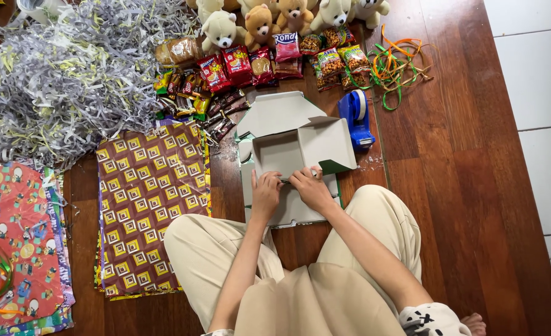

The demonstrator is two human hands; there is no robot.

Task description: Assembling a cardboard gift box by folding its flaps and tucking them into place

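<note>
Centrally, one grey cardboard box lies half-folded on the wooden floor, one blue tape dispenser just beside it. Five plush bears stand behind a row of red and green snack packets (count uncertain). Left hand and right hand, fingers curled, press the box's near flap; neither hand is closed around it.

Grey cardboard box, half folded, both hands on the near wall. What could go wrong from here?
1. Both hands, left hand and right hand, press the near wall of the grey cardboard box; the open flaps may spring back or the crease tear.
2. The blue tape dispenser sits close beside the box's right flap; a swinging flap could knock it.
3. Snack packets lie just behind the box and might get pushed.
</note>
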